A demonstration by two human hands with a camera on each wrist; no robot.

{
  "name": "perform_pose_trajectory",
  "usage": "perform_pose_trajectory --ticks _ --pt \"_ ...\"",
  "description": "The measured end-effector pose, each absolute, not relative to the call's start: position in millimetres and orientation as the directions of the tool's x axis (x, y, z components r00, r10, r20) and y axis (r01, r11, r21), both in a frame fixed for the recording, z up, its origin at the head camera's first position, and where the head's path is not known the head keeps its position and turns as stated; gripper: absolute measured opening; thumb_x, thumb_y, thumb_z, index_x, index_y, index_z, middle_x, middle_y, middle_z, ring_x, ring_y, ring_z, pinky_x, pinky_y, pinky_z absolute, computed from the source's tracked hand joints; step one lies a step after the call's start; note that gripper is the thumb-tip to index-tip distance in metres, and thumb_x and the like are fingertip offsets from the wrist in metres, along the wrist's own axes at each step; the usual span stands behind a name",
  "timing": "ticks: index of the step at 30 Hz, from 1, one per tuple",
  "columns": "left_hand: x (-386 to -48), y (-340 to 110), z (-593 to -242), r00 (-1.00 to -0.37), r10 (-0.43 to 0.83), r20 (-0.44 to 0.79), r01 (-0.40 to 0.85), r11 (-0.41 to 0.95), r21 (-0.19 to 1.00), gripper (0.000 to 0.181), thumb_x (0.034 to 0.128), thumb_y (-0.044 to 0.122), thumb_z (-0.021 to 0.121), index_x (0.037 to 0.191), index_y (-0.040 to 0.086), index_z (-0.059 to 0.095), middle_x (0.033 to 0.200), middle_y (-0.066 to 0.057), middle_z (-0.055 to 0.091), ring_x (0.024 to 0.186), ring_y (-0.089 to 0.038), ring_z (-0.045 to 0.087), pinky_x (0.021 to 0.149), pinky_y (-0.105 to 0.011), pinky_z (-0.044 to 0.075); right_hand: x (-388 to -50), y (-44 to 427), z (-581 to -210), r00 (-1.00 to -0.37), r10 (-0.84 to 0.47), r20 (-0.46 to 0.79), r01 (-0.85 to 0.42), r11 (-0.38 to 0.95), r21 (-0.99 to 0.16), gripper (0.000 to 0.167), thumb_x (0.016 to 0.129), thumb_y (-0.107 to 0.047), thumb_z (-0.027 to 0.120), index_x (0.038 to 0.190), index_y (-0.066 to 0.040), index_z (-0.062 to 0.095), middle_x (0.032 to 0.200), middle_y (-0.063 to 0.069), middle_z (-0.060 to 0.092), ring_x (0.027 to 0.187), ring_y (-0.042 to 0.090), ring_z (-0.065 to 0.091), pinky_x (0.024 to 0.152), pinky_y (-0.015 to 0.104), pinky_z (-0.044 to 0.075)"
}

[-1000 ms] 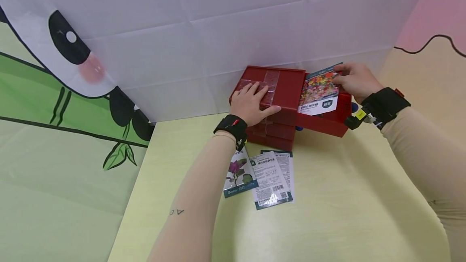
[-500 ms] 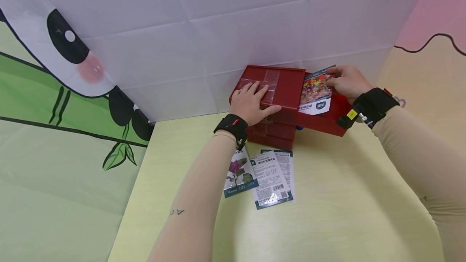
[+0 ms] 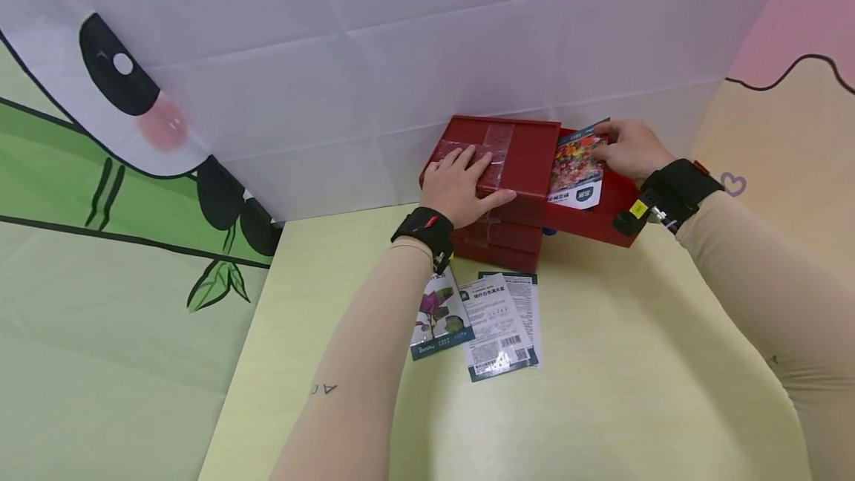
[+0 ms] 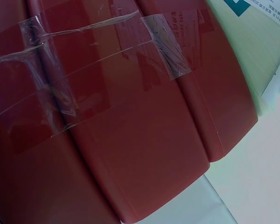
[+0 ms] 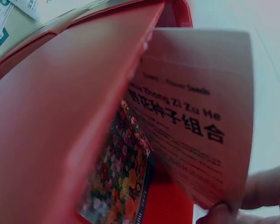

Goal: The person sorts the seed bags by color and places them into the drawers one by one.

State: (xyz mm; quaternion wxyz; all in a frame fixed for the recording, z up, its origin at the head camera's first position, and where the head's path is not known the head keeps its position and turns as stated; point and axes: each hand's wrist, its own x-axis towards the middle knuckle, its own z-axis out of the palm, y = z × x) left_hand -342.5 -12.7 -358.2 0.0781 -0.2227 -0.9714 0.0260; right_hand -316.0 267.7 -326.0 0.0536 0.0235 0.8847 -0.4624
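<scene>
My left hand (image 3: 462, 190) rests spread on top of a red stacked drawer box (image 3: 531, 154) bound with clear tape. My right hand (image 3: 632, 149) pinches a seed packet (image 3: 576, 163) with a print of many-coloured flowers by its edge. This packet stands tilted in the drawer (image 3: 594, 226) pulled out from the box's right side. In the right wrist view, the thumb (image 5: 218, 215) lies on the packet's printed text side, and a second flower print (image 5: 126, 182) shows lower in the drawer. The left wrist view shows only taped red drawer fronts (image 4: 140, 130).
On the pale yellow table (image 3: 634, 377), in front of the box, lie a packet with a purple flower (image 3: 436, 314) and two overlapping packets with text, the upper packet (image 3: 497, 332) covering much of the other. A white printed cloth (image 3: 374, 80) hangs behind the box.
My right hand has moved left with the flower packet, bringing it further over the drawer and nearer the box. The left hand has stayed in place.
</scene>
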Motion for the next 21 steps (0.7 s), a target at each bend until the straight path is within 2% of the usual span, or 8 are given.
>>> perform_pose_trajectory --ticks 4,6,9,13,21 --pt "-343 -13 -359 -0.888 0.439 0.138 0.431 0.898 -0.084 0.092 0.0782 0.086 0.029 0.153 0.033 0.025 0.158 -0.002 0.024 0.144 -0.024 0.021 0.112 -0.049 0.024 -313 268 -323 -0.994 -0.039 -0.101 0.056 0.615 -0.787 0.058 0.099 -0.022 0.052 0.144 0.009 0.033 0.127 0.03 0.045 0.101 0.04 0.052 0.081 0.031 0.053" --pt "-343 -13 -359 -0.887 0.441 0.139 0.433 0.898 -0.083 0.092 0.0779 0.086 0.029 0.153 0.033 0.025 0.158 -0.002 0.024 0.144 -0.024 0.021 0.112 -0.049 0.024 -312 269 -321 -0.991 -0.058 -0.123 0.058 0.635 -0.77 0.058 0.099 -0.024 0.052 0.142 0.011 0.034 0.126 0.03 0.046 0.1 0.04 0.053 0.078 0.028 0.053" --pt "-344 -14 -359 -0.886 0.44 0.144 0.432 0.898 -0.085 0.092 0.0778 0.086 0.029 0.153 0.033 0.025 0.158 -0.002 0.024 0.144 -0.024 0.021 0.112 -0.049 0.024 -310 272 -318 -0.983 -0.084 -0.164 0.061 0.691 -0.72 0.062 0.099 -0.029 0.051 0.142 0.013 0.033 0.125 0.031 0.047 0.099 0.04 0.055 0.077 0.032 0.054" --pt "-344 -16 -359 -0.885 0.442 0.147 0.435 0.897 -0.083 0.092 0.078 0.086 0.029 0.153 0.033 0.025 0.158 -0.002 0.025 0.143 -0.024 0.021 0.112 -0.049 0.024 -310 273 -315 -0.976 -0.092 -0.2 0.059 0.768 -0.637 0.067 0.098 -0.034 0.052 0.141 0.014 0.033 0.122 0.032 0.049 0.096 0.041 0.057 0.08 0.043 0.055" --pt "-346 -18 -361 -0.878 0.457 0.144 0.45 0.89 -0.077 0.092 0.0786 0.086 0.029 0.153 0.032 0.025 0.158 -0.002 0.025 0.144 -0.024 0.021 0.112 -0.049 0.024 -317 264 -314 -0.967 -0.126 -0.222 -0.005 0.878 -0.478 0.066 0.097 -0.037 0.049 0.132 0.018 0.043 0.121 0.035 0.05 0.106 0.045 0.047 0.094 0.056 0.042"
